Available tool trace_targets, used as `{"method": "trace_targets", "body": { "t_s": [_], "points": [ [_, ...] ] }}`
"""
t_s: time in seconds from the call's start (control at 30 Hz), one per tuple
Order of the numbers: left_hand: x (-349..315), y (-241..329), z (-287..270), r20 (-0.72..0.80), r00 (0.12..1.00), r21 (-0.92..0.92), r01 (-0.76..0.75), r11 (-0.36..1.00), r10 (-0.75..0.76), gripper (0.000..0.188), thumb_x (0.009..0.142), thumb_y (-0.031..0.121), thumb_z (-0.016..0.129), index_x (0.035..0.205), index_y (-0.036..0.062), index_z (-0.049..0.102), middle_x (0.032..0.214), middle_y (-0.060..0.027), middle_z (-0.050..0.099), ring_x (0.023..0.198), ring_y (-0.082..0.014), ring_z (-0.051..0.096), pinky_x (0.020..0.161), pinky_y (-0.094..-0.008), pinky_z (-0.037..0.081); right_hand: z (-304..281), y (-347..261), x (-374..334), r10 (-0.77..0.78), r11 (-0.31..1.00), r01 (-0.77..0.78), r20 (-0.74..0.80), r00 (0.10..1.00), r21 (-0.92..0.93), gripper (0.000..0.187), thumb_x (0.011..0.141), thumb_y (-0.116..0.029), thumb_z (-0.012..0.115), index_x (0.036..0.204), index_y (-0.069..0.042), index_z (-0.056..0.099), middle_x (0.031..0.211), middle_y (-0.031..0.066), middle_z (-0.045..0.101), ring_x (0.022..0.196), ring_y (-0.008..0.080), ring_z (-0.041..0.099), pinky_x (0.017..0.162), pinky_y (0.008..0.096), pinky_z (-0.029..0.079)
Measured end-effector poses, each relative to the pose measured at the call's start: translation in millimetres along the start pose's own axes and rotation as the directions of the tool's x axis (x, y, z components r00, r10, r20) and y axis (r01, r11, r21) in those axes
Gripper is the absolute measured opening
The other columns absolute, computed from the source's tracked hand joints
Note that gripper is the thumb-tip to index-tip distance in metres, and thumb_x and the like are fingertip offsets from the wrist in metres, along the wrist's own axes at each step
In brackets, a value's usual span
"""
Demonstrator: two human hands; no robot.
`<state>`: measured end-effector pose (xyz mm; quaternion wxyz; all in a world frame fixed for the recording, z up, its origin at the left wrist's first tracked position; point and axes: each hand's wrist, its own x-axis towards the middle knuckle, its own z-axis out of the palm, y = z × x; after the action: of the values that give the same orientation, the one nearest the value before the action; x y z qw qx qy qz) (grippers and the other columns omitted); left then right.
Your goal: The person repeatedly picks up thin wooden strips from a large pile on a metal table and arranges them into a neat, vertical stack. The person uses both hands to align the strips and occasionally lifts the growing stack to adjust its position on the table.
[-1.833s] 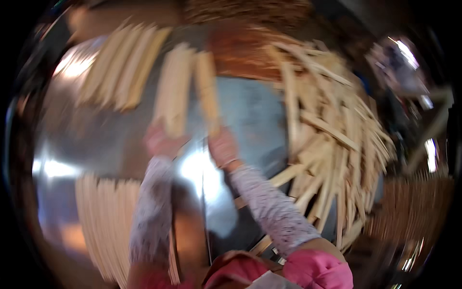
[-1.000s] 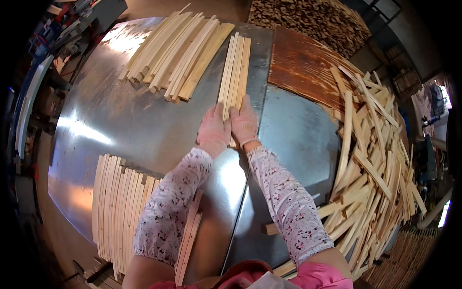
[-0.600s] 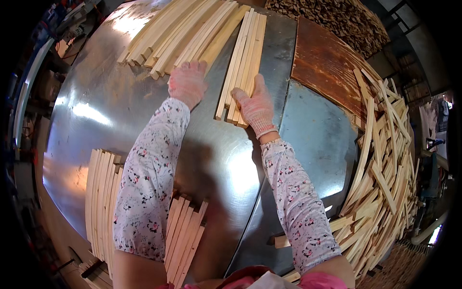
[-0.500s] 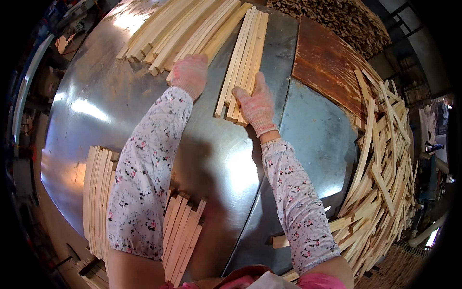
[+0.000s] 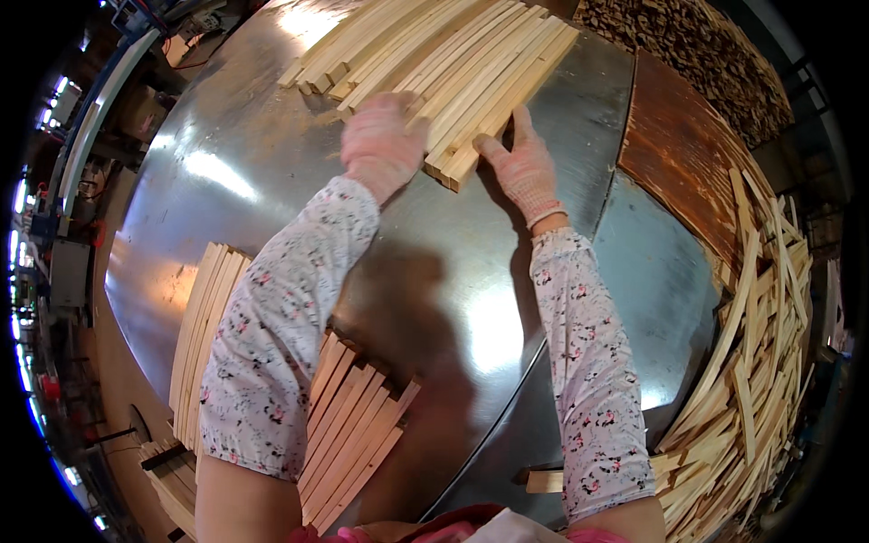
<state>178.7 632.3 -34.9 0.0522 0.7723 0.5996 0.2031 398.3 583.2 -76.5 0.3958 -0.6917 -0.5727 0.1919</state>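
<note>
A wide row of pale wooden strips (image 5: 480, 77) lies side by side on the metal tabletop, running away from me. At their near ends is my left hand (image 5: 385, 140) in a pinkish knit glove, its fingers bent over some of the strips and partly hidden. My right hand (image 5: 523, 167), gloved alike, is at the right edge of the row. Its thumb and forefinger are spread, with the tips at or very near the outermost strip; its other fingers are partly hidden. Both forearms wear white flowered sleeves.
The shiny metal table (image 5: 244, 217) reaches left and forward. Shorter strips (image 5: 358, 434) are stacked near my left forearm, with another stack (image 5: 204, 317) farther left. A brown worn board (image 5: 679, 136) lies at right, beside a jumbled heap of strips (image 5: 751, 389).
The separate bundle at my right hand has moved left against the longer row, closing the gap. The whole view has shifted, and the right hand has drawn slightly off the strips.
</note>
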Motion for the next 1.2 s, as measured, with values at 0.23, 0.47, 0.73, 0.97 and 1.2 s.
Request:
{"method": "trace_targets", "body": {
  "t_s": [0.23,0.47,0.73,0.97,1.2],
  "points": [
    [-22,-41,13,0.073,0.989,-0.203,0.141,0.969,-0.129,0.056,0.102,0.039,0.056,0.144,0.0034,0.066,0.14,-0.0242,0.069,0.131,-0.041,0.065,0.115,-0.0475,0.049,13,-16,-28,0.069,0.976,-0.043,-0.118,0.991,0.212,0.055,0.095,-0.041,0.073,0.136,-0.006,0.058,0.125,0.0251,0.072,0.114,0.0402,0.069,0.1,0.0493,0.053],
    [24,-48,4,0.093,0.995,0.33,-0.073,0.941,0.044,0.041,0.106,0.032,0.056,0.142,0.0138,0.062,0.135,-0.0118,0.069,0.131,-0.032,0.064,0.109,-0.0446,0.053,13,2,-38,0.02,0.931,0.086,-0.285,0.958,0.355,0.033,0.103,-0.03,0.067,0.125,-0.007,0.058,0.117,0.0181,0.072,0.104,0.0319,0.069,0.096,0.0435,0.054],
    [60,-90,11,0.246,0.952,0.473,-0.28,0.835,0.18,0.046,0.104,0.028,0.065,0.146,0.0118,0.057,0.128,-0.0122,0.071,0.121,-0.0331,0.07,0.101,-0.0463,0.057,11,-37,-31,0.312,0.933,-0.341,-0.212,0.926,-0.117,0.07,0.087,-0.049,0.079,0.136,-0.007,0.053,0.125,0.0291,0.07,0.117,0.0474,0.068,0.102,0.0526,0.053],
    [58,-78,8,0.221,0.975,0.277,-0.064,0.959,0.002,0.056,0.104,0.026,0.063,0.156,0.0114,0.049,0.127,-0.0179,0.074,0.119,-0.0383,0.072,0.101,-0.0478,0.057,11,-7,-12,0.142,0.977,-0.162,-0.144,0.979,-0.137,0.083,0.084,-0.054,0.081,0.145,-0.009,0.046,0.125,0.0306,0.068,0.115,0.0488,0.067,0.101,0.0539,0.054],
    [47,-73,20,0.042,0.957,-0.277,0.286,0.917,-0.286,0.056,0.101,0.024,0.064,0.152,0.0053,0.053,0.129,-0.0255,0.074,0.125,-0.04,0.07,0.107,-0.048,0.054,13,18,33,0.059,0.982,-0.072,-0.079,0.995,-0.173,0.083,0.087,-0.056,0.078,0.148,-0.013,0.042,0.128,0.0327,0.068,0.118,0.0494,0.068,0.101,0.0549,0.055]
  ]
}}
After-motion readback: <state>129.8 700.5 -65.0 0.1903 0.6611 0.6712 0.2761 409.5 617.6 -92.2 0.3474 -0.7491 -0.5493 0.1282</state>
